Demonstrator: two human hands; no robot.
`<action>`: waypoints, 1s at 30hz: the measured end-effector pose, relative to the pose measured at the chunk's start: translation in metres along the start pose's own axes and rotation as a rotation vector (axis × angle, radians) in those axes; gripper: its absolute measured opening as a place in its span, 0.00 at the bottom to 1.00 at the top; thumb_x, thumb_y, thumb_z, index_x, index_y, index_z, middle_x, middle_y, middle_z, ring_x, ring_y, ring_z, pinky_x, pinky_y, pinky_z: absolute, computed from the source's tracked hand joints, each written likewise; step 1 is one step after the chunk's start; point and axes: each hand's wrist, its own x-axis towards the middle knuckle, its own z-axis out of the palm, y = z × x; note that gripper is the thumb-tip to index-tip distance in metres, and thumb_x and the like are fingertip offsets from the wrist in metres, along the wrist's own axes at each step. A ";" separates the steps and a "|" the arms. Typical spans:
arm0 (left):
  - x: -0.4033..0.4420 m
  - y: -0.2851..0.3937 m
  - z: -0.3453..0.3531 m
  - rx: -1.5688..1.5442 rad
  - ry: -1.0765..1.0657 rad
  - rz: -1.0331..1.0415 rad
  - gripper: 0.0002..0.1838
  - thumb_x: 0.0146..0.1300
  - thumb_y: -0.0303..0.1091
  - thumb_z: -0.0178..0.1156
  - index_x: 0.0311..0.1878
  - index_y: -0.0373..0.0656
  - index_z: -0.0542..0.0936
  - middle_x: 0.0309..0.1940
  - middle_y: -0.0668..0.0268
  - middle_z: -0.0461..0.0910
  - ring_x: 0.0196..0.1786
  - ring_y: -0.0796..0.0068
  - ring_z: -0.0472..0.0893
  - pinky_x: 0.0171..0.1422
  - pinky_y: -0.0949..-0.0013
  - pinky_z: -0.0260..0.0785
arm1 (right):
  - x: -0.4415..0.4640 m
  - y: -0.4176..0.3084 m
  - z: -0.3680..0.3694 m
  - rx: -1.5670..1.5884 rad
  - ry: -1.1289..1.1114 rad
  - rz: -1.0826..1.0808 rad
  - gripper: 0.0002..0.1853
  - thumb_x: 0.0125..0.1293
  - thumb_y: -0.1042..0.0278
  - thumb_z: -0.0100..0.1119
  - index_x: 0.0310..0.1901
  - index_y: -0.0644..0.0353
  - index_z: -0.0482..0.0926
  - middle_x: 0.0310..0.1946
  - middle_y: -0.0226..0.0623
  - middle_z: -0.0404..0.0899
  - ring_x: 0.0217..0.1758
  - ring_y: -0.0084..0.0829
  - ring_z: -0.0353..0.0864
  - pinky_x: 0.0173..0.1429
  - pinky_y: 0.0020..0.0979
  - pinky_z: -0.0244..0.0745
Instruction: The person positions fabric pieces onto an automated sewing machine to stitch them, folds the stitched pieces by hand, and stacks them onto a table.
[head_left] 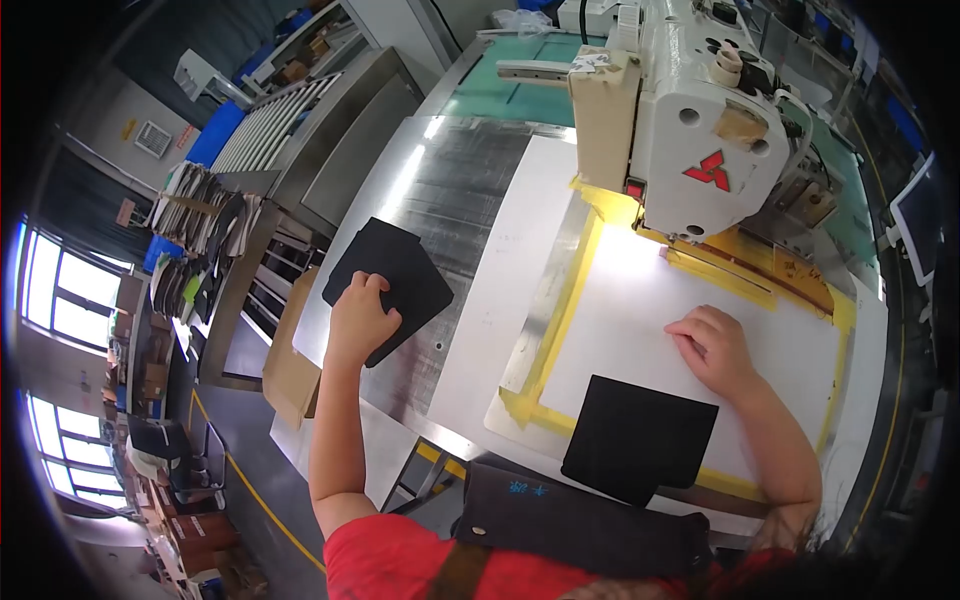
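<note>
- Two hands show, one at each side of the work area.
- The left hand (365, 318) reaches forward, palm down with bent fingers, touching the left-hand black pieces (400, 275); whether its fingers pinch them cannot be told.
- Those pieces number at least two, overlapping on the one metal table (465, 185); the exact count is unclear.
- The right hand (712, 348) angles inward over the one white board (610, 330), fingers loosely curled; whether the fingertips meet cannot be told.
- One separate black piece (645, 432) lies at the board's near edge, close to the right hand and apart from it.
- Yellow tape (568, 345) runs along the board's sides.
- One white machine (705, 130) stands beyond the right hand, its light shining on the board.
</note>
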 end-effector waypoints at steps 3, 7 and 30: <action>0.011 -0.006 0.016 0.153 0.002 -0.004 0.19 0.49 0.33 0.66 0.46 0.43 0.80 0.45 0.57 0.78 0.47 0.53 0.82 0.51 0.55 0.75 | -0.001 0.002 0.002 -0.001 -0.015 0.014 0.05 0.57 0.78 0.66 0.35 0.58 0.82 0.27 0.36 0.77 0.30 0.39 0.78 0.35 0.37 0.74; 0.006 -0.007 -0.010 -0.063 -0.092 0.056 0.17 0.47 0.30 0.65 0.43 0.43 0.80 0.42 0.58 0.77 0.43 0.54 0.81 0.48 0.55 0.74 | -0.001 -0.001 -0.001 -0.017 -0.011 0.011 0.05 0.57 0.78 0.66 0.35 0.58 0.82 0.28 0.36 0.77 0.31 0.39 0.78 0.35 0.36 0.74; 0.016 -0.058 -0.018 -0.323 -0.184 0.044 0.13 0.66 0.36 0.62 0.45 0.36 0.84 0.35 0.56 0.86 0.40 0.63 0.84 0.47 0.63 0.74 | 0.000 0.002 0.000 0.011 -0.013 -0.003 0.06 0.56 0.81 0.66 0.35 0.60 0.82 0.28 0.36 0.77 0.29 0.36 0.77 0.34 0.34 0.72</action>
